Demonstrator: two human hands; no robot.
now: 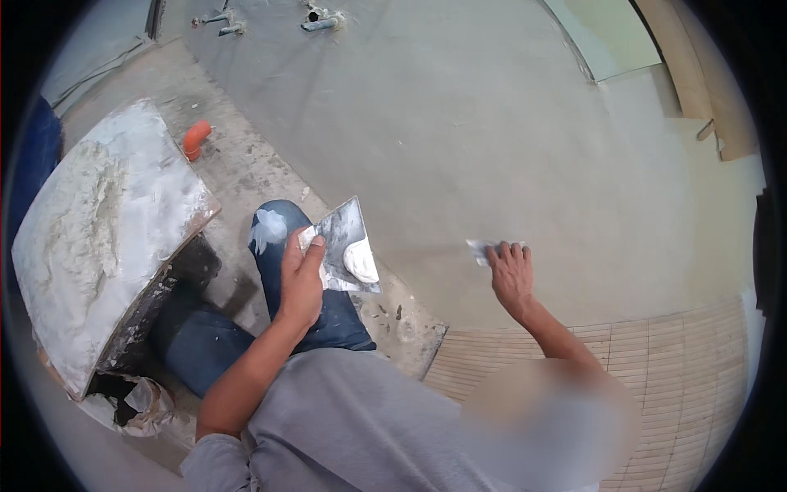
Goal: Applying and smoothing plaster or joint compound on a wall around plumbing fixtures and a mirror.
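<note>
My left hand (303, 283) is closed around the near side of a wide metal putty knife (334, 234), held above my bent knee. A rounded dollop of white plaster (361, 261) sits near the blade's right edge. Out to the right, my right hand (512, 279) grips a small putty knife (477, 251) and presses it to the grey plastered wall (459, 148). Most of that smaller tool is hidden under the fingers. Its whitish blade shows on the left of them.
At left, a board (184, 176) carrying a heap of white plaster (86, 209) rests on a dark container (197, 266). An orange pipe elbow (194, 141) rises from the floor. Pipe stubs (321, 22) stick out of the wall. Narrow beige tiles (656, 369) lie at lower right.
</note>
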